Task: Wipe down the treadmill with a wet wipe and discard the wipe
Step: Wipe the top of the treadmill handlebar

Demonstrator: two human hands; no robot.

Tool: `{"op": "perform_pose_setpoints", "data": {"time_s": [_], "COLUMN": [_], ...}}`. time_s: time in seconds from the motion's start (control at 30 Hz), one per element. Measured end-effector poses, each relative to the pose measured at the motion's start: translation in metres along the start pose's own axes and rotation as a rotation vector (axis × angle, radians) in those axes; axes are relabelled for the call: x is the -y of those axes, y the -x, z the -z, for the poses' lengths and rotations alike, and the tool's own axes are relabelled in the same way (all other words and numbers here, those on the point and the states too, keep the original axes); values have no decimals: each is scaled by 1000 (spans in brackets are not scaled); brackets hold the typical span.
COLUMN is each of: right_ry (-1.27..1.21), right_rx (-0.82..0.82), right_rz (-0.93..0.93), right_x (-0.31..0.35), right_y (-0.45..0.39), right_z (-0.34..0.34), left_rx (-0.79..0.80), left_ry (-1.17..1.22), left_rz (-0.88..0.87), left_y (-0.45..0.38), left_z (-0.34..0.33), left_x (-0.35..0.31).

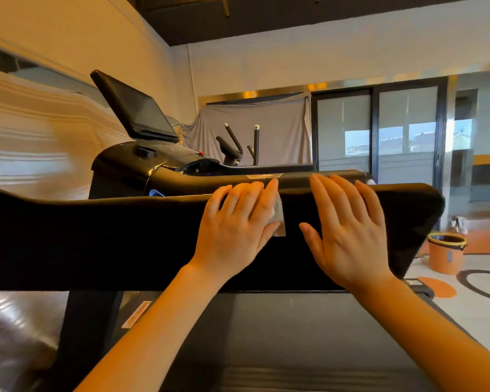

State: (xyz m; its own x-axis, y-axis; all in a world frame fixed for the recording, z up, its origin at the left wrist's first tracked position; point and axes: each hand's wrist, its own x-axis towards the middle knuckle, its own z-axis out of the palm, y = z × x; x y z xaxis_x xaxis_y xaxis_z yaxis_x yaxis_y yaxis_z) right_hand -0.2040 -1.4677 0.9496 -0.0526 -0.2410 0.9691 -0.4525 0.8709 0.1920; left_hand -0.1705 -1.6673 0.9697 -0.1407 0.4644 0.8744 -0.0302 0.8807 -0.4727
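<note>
On the black side rail [96,236] of the treadmill, the left hand [235,224] lies flat with its fingers straight, pressing a white wet wipe [277,219] against the rail's face; a crumpled edge of the wipe shows past the thumb and forefinger. Just beside it, the right hand [348,230] lies apart from the wipe, fingers straight and spread, palm toward the same rail and holding nothing; whether it touches the surface cannot be told. Both bare forearms reach up from the lower edge of the view over the dark running belt [309,335].

Beyond the rail runs a second black handrail [224,181] that meets the console [136,162], above which a dark tilted screen [136,108] stands. Farther back, a grey cloth [266,128] hangs over part of the wall, with the handles of another exercise machine [235,145] in front of it. To the right are dark-framed sliding glass doors [379,131]. On the pale floor with orange markings, near the rail's far end, stands an orange bin [446,254] with a spray bottle [457,224] behind it.
</note>
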Motion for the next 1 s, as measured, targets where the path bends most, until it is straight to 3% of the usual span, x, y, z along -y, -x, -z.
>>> {"op": "perform_pose_setpoints", "data": {"time_s": [0.13, 0.3, 0.5, 0.73, 1.0], "right_ry": [-75, -172, -216, -350, -610], "right_rx": [53, 283, 596, 949, 948], "right_rz": [-92, -184, -365, -276, -69], "right_x": [10, 18, 32, 78, 158], "right_y": [-3, -14, -56, -151, -242], "right_z": [8, 38, 64, 70, 54], "left_rx": [96, 264, 465, 682, 905], "left_ry": [79, 298, 466, 438, 243], "left_rz": [28, 68, 327, 534, 734], "left_y": [-8, -21, -49, -95, -95], "left_z": [9, 30, 66, 131, 203], "left_x": [-1, 12, 47, 124, 225]}}
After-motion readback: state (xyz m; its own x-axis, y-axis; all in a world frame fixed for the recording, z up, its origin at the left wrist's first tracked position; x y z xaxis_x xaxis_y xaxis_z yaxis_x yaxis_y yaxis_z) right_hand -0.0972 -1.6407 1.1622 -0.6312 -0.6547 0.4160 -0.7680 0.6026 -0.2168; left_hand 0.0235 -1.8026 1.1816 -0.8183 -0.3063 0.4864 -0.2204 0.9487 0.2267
